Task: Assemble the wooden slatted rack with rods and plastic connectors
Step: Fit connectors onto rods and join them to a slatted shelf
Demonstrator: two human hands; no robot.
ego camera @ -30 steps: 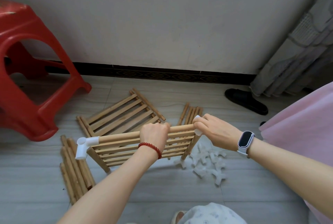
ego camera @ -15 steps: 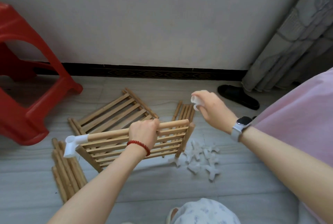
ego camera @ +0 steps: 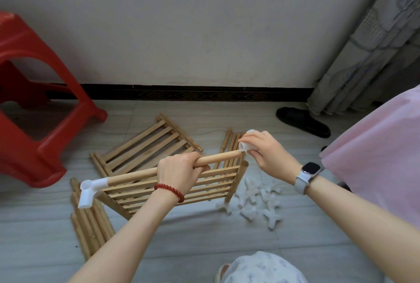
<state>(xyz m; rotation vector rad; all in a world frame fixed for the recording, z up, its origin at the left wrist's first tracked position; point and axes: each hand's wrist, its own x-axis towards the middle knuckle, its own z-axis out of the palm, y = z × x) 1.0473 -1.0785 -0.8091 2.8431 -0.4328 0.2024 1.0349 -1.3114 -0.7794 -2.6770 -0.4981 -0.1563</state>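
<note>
My left hand (ego camera: 179,172) grips a wooden rod (ego camera: 218,158) that runs along the top of a slatted panel (ego camera: 172,191) held on edge over the floor. A white plastic corner connector (ego camera: 91,189) caps the rod's left end. My right hand (ego camera: 263,149) pinches another white connector (ego camera: 245,145), its open socket right at the rod's bare right end. The panel's right end rod (ego camera: 237,180) stands upright with a bare top.
A second slatted panel (ego camera: 150,146) lies flat behind. Loose rods (ego camera: 91,223) lie at the lower left and more rods (ego camera: 229,140) behind my right hand. A pile of white connectors (ego camera: 256,203) sits at right. A red stool (ego camera: 34,105), black slipper (ego camera: 302,121) and curtain (ego camera: 368,44) border the area.
My right hand pulled the connector off the rod's right end, lifted it away, then brought it back down to the rod's tip. The left hand kept its grip.
</note>
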